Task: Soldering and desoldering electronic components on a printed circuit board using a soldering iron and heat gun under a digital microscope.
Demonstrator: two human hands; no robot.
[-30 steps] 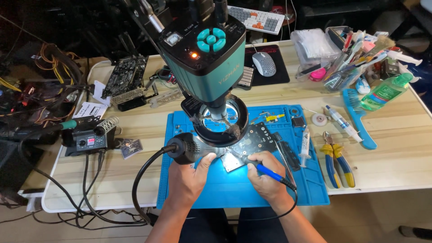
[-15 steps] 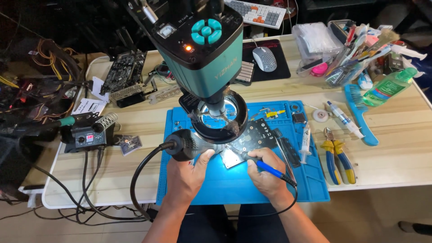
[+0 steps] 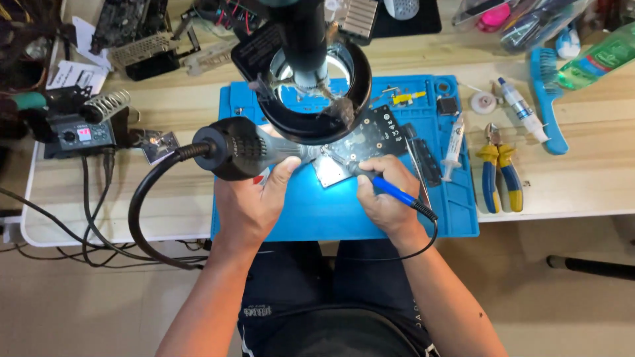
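Both hands had stayed on their tools while the view closed in on the blue silicone work mat [image 3: 317,211], which suggests the work at the board was ongoing. Left hand [image 3: 254,198] was wrapped shut around the black hot-air gun handle [image 3: 241,149]; right hand [image 3: 383,192], at 3 o'clock from it, pinched a blue-handled soldering iron [image 3: 393,192] against the dark circuit board [image 3: 374,132] under the black ring-light microscope [image 3: 311,86], mid-tabletop [image 3: 582,185].

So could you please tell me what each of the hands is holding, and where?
Left hand grips the black hot-air handpiece by its barrel; right hand holds the blue-handled tool pen-style.
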